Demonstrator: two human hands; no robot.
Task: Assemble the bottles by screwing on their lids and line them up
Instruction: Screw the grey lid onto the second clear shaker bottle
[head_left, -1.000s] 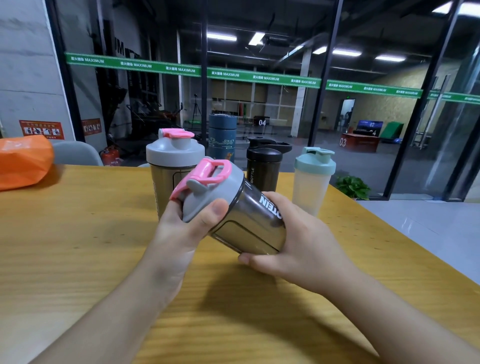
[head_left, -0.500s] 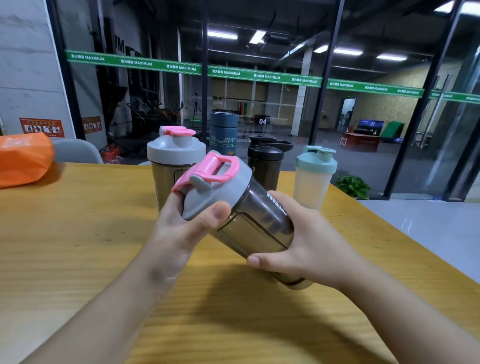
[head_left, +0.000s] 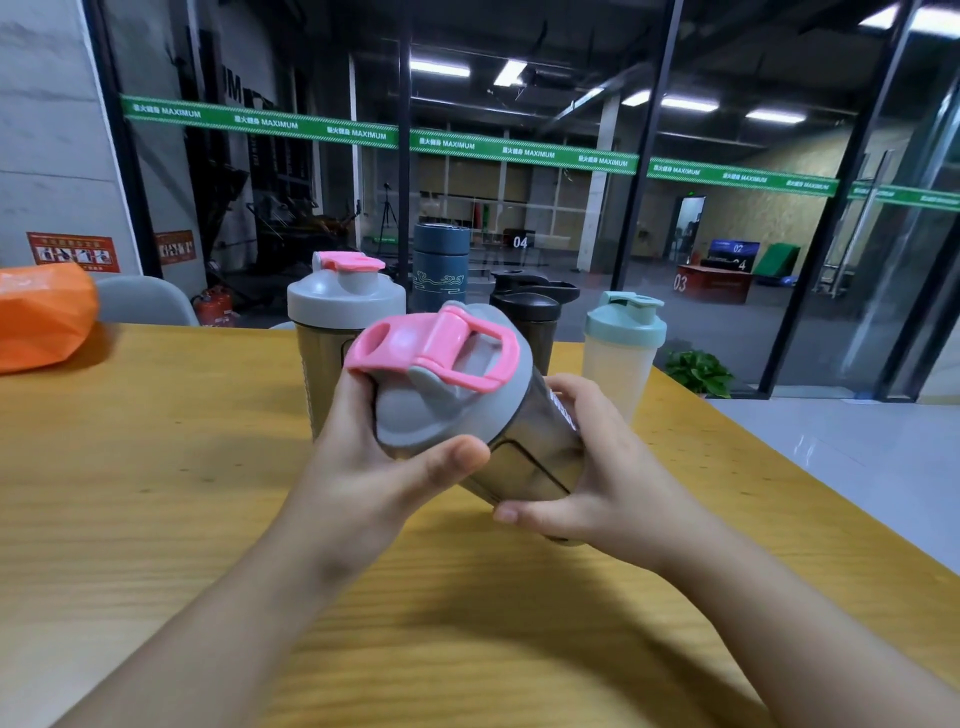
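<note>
Compared with the earlier frame, the smoky shaker bottle (head_left: 524, 457) has tipped further so that its grey lid (head_left: 441, 410) and pink flip cap (head_left: 431, 345) face us more squarely. We hold it tilted above the tabletop (head_left: 156, 493), lid toward the left. Our left hand (head_left: 374, 467) forms the grip on the lid, thumb and fingers curled round its rim, presumably to turn it; our right hand (head_left: 602, 483) wraps the body to brace it against that twist. White lettering on the body is mostly hidden by the fingers and unreadable. Behind stand four capped bottles in a row: a grey-and-pink shaker (head_left: 345, 312), a blue flask (head_left: 440, 267), a black shaker (head_left: 530, 317) and a mint-lidded shaker (head_left: 623, 343), likely the line being formed. An orange bag (head_left: 44, 317) lies far left. Green banners (head_left: 260, 122) on the glass read "MAXIMUM".
</note>
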